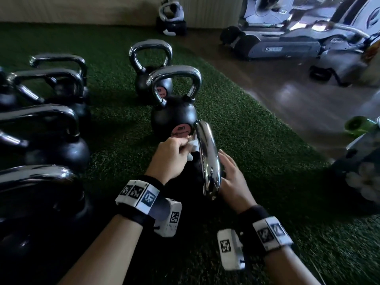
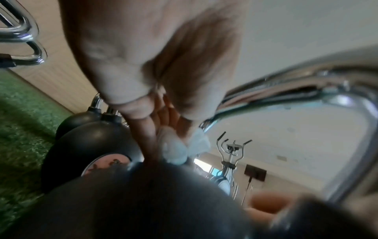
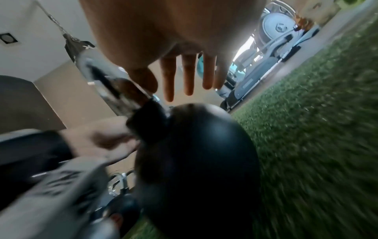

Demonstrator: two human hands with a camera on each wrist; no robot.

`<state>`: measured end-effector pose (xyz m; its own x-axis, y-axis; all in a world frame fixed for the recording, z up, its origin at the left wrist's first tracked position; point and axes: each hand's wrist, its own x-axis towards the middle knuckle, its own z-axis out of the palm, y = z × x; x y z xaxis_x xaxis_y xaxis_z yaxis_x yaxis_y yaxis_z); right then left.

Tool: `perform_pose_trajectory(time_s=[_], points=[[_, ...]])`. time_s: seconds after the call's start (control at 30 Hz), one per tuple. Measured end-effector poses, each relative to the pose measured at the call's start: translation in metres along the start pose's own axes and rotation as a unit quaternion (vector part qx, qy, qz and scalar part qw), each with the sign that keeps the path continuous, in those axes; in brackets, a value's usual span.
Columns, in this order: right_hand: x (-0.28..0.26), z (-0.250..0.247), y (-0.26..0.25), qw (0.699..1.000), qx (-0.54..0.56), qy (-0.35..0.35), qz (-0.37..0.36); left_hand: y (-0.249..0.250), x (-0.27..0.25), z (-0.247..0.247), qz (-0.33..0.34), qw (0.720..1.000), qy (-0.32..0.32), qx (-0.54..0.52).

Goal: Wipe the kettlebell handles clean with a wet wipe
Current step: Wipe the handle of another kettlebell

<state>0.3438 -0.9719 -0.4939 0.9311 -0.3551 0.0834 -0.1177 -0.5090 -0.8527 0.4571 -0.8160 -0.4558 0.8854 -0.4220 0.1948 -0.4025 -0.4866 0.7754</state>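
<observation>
A black kettlebell with a chrome handle (image 1: 207,159) stands on the turf right in front of me. My left hand (image 1: 174,153) pinches a crumpled white wet wipe (image 1: 192,148) against the far left side of that handle. In the left wrist view the wipe (image 2: 180,150) sits bunched between thumb and fingers beside the handle (image 2: 306,84). My right hand (image 1: 230,177) rests on the right side of the handle with straight fingers. In the right wrist view those fingers (image 3: 188,77) spread above the black ball (image 3: 204,153).
Two more kettlebells (image 1: 174,112) (image 1: 151,73) stand in a line beyond it. Several larger ones (image 1: 51,140) crowd the left side. Green turf (image 1: 257,140) lies to the right, then wood floor with exercise machines (image 1: 287,38). A green-topped object (image 1: 362,124) sits at the right edge.
</observation>
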Motion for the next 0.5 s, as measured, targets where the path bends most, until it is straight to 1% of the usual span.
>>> perform_pose_trajectory(time_s=[0.03, 0.1, 0.2, 0.3, 0.37, 0.4, 0.5], points=[[0.014, 0.006, 0.005, 0.999, 0.019, -0.035, 0.027, 0.000, 0.000, 0.002, -0.002, 1.000, 0.014, 0.001], [0.028, 0.020, 0.016, 0.994, 0.052, -0.063, 0.066, 0.003, 0.000, 0.005, -0.013, 0.999, 0.031, -0.002], [0.031, 0.029, 0.028, 0.993, 0.087, -0.026, 0.074, 0.011, 0.006, 0.004, -0.009, 0.999, 0.044, 0.002], [0.031, 0.031, 0.030, 0.997, 0.061, 0.019, 0.044, 0.024, 0.008, -0.003, 0.011, 0.997, 0.074, -0.033], [0.030, 0.033, 0.031, 0.996, 0.071, 0.029, 0.043, 0.029, 0.008, -0.006, 0.037, 0.993, 0.106, -0.047], [0.029, 0.033, 0.029, 0.996, 0.073, 0.028, 0.045, 0.029, 0.008, -0.007, 0.038, 0.991, 0.114, -0.053], [0.027, 0.031, 0.027, 0.997, 0.064, 0.028, 0.042, 0.025, 0.009, -0.005, -0.014, 0.991, 0.082, -0.106]])
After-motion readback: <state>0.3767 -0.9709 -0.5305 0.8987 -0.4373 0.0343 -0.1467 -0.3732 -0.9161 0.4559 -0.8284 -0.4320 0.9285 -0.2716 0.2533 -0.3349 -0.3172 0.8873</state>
